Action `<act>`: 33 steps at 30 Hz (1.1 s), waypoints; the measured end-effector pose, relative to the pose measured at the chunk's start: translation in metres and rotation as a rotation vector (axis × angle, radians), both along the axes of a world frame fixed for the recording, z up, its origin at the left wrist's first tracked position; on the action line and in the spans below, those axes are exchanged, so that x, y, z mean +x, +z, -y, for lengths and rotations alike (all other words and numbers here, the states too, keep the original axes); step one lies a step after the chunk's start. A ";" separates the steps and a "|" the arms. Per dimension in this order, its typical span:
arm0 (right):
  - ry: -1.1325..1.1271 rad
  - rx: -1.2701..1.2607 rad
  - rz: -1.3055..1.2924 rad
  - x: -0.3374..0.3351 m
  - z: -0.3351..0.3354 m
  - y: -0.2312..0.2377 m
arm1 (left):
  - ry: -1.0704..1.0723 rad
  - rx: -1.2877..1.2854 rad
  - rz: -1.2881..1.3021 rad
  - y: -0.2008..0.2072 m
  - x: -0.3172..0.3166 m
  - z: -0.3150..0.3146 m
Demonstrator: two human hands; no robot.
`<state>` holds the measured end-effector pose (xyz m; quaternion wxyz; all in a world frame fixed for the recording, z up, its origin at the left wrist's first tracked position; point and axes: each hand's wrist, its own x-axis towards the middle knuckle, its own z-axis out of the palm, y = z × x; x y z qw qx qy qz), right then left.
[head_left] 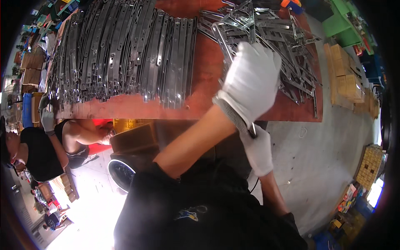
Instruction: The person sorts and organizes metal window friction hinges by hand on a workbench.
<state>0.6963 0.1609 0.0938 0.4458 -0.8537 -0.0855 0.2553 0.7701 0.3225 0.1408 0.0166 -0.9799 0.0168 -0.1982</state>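
My left hand [253, 77], in a white work glove, reaches across to the near side of a loose pile of metal strips [287, 46]. Its fingers are curled down, and what they close on is hidden under the glove. One strip stands up just beyond the knuckles. My right hand [259, 153], also gloved, is lower, by the table's front edge. Closed fingers there grip a slim metal piece [252, 131], of which only a short dark, shiny end shows. Left of both hands, slotted metal strips [125, 50] lie side by side in a dense row.
The red tabletop [233, 112] carries both metal heaps. An orange and blue object [293, 5] lies at its far right. Below the table are a brown box [133, 139] and a round black container [121, 173]. A co-worker [41, 146] sits at the left; cartons [346, 79] are stacked right.
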 end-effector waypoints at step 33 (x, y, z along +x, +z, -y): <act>-0.301 0.515 -0.168 -0.046 -0.046 -0.109 | 0.172 -0.483 -0.036 -0.107 -0.078 0.011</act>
